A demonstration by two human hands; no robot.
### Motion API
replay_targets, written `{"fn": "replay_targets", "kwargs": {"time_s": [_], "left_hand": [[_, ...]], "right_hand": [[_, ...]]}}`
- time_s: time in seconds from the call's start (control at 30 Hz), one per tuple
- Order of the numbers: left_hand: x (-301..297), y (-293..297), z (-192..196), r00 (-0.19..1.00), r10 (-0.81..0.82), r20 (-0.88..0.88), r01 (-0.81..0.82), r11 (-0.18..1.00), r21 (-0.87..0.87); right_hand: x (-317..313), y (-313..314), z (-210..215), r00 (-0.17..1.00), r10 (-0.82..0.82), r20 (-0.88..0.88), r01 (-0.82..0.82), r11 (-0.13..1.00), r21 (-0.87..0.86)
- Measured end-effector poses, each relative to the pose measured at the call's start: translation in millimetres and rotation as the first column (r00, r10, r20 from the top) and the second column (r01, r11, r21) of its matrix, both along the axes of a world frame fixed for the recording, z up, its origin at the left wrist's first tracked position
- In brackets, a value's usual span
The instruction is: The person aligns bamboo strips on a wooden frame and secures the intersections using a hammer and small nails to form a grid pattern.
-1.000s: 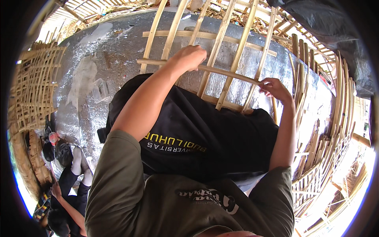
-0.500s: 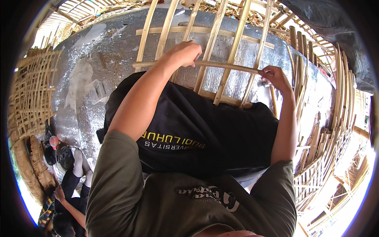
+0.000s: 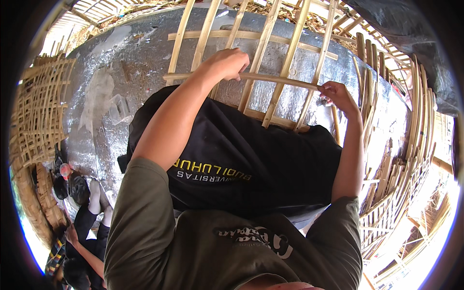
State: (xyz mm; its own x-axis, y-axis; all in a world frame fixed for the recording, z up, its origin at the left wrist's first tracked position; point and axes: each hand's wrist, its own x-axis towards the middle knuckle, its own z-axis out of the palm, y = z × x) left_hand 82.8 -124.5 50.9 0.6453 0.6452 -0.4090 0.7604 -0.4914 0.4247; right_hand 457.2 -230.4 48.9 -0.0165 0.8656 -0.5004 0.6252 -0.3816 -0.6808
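A bamboo lattice (image 3: 289, 58) of several long slats lies in front of me, its near end over the black cloth on my lap. One thin bamboo strip (image 3: 282, 80) runs crosswise over the slats. My left hand (image 3: 231, 64) is closed on this strip left of its middle; its fingertips are partly hidden. At the strip's right end, my right hand (image 3: 339, 98) pinches the tip between thumb and fingers. Farther off, another bamboo crosspiece (image 3: 311, 48) spans the slats, and a near crosspiece (image 3: 270, 118) lies by the cloth's edge.
Silvery foil sheeting (image 3: 140, 63) covers the floor. Woven bamboo panels (image 3: 43, 111) stand at the left, and bundled bamboo strips (image 3: 418, 111) line the right. Black cloth (image 3: 232, 150) covers my lap. Another person's hand (image 3: 72, 235) and legs show at the lower left.
Both hands and the bamboo lattice have shifted very slightly to the right. The hold on the strip looks the same.
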Motion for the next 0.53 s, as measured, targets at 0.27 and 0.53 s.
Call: {"fn": "replay_targets", "kwargs": {"time_s": [0.27, 0.53], "left_hand": [[-2.0, -0.9, 2.6, 1.000, -0.015, 0.015, 0.014, 0.999, 0.037], [-2.8, -0.4, 3.3, 1.000, -0.029, -0.006, 0.029, 0.999, 0.033]], "right_hand": [[0.3, -0.6, -0.6, 0.999, 0.012, 0.037, -0.010, 0.999, -0.041], [0.7, -0.7, -2.3, 1.000, -0.002, 0.022, 0.003, 0.999, -0.035]]}}
